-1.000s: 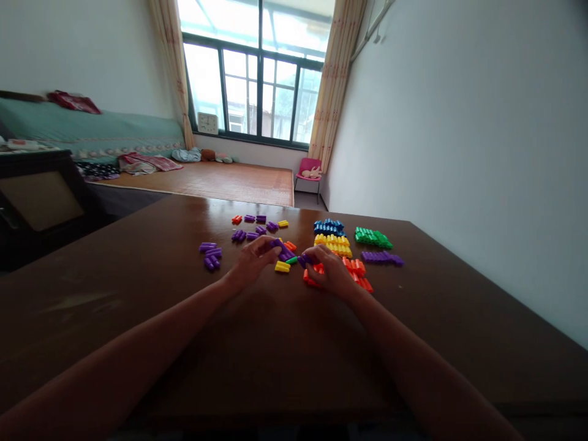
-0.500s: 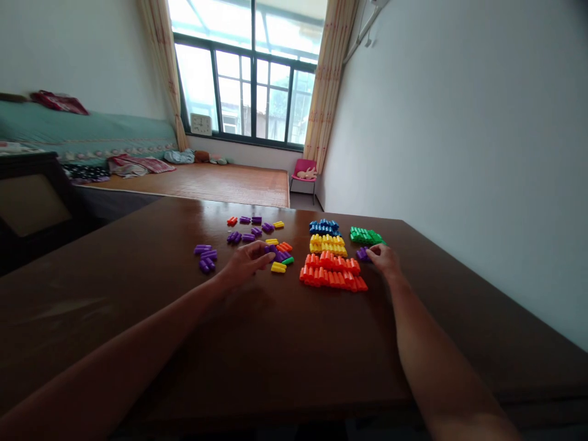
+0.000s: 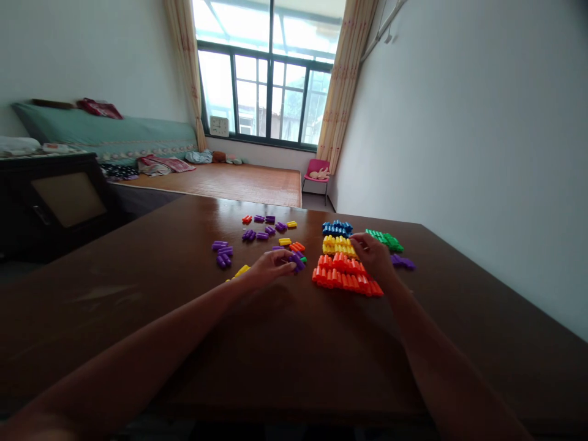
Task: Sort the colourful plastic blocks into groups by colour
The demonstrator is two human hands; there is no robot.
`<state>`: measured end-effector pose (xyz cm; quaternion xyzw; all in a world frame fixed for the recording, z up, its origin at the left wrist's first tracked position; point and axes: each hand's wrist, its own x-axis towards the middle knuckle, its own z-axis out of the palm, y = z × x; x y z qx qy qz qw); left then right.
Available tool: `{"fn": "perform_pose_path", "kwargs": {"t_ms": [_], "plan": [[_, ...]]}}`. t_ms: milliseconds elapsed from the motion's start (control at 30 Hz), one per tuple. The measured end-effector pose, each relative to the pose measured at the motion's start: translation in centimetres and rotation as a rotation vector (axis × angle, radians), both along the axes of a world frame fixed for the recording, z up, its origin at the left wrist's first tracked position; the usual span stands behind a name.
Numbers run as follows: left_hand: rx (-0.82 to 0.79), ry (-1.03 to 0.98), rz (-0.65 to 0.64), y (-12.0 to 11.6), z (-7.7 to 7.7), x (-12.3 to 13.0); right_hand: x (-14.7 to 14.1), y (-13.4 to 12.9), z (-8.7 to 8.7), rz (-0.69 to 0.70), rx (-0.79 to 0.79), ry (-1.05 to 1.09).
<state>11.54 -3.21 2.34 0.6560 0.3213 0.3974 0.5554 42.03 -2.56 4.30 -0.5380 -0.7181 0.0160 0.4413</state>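
My left hand (image 3: 274, 267) is closed on a purple block (image 3: 297, 262), a small ribbed plastic piece held just above the table. Behind it lie an orange block (image 3: 297, 247) and a green one (image 3: 303, 260), partly covered. Yellow blocks (image 3: 242, 271) show beside my left wrist. My right hand (image 3: 374, 254) hovers by the right end of the yellow rows (image 3: 337, 245), its fingers slightly apart with nothing visible in them. Orange rows (image 3: 346, 274) sit in front of the yellow ones. To the right of this hand lies a joined purple strip (image 3: 403, 262).
Blue rows (image 3: 337, 228) and green rows (image 3: 384, 239) stand farther back on the brown table (image 3: 275, 355). Loose purple blocks (image 3: 223, 252) are scattered at left. Beyond the table are a bed (image 3: 239, 182), a pink chair (image 3: 318, 171) and a dark cabinet (image 3: 59, 202).
My right hand has let go of the purple strip and moved left toward the yellow rows. My left hand has drawn nearer with a purple block. The view has turned slightly left.
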Motion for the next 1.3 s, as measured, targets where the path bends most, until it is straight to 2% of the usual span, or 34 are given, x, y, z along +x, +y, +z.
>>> {"fn": "perform_pose_path", "kwargs": {"t_ms": [100,167,333,533,633,733,833,900,1000,1133,1200,1300], "plan": [[0.06,-0.002,0.039,0.0,-0.4,0.3,-6.0,-2.4,0.3,0.367,-0.129,0.018],[0.109,0.02,0.062,-0.1,-0.4,0.4,-8.3,-3.2,-0.2,0.494,-0.19,0.044],[0.155,0.065,0.025,-0.4,-0.1,0.4,-8.9,-3.1,-1.1,0.576,-0.26,0.16],[0.184,0.049,0.018,-0.7,-0.1,0.7,-8.7,-2.8,-0.3,0.609,-0.298,0.178],[0.172,0.073,0.041,-0.5,0.4,0.1,-5.0,-0.9,-0.3,0.42,-0.221,0.179],[0.162,0.106,0.127,0.4,1.3,-1.4,2.9,1.8,-1.4,0.024,-0.167,0.237],[0.178,0.074,0.286,1.7,2.7,-3.6,11.1,3.6,-3.4,-0.417,-0.136,0.193],[0.198,0.033,0.399,2.6,3.5,-5.4,14.4,4.1,-4.8,-0.555,-0.144,0.143],[0.218,0.002,0.54,3.9,3.9,-8.1,15.7,4.1,-6.4,-0.617,-0.172,0.036],[0.261,0.03,0.668,5.8,3.2,-11.5,15.0,3.7,-7.0,-0.659,-0.181,-0.079],[0.329,0.16,0.743,6.6,2.7,-13.1,14.8,3.4,-6.8,-0.673,-0.196,-0.105],[0.451,0.575,0.818,7.3,2.2,-15.6,14.8,3.2,-6.4,-0.743,-0.173,-0.123]]}}
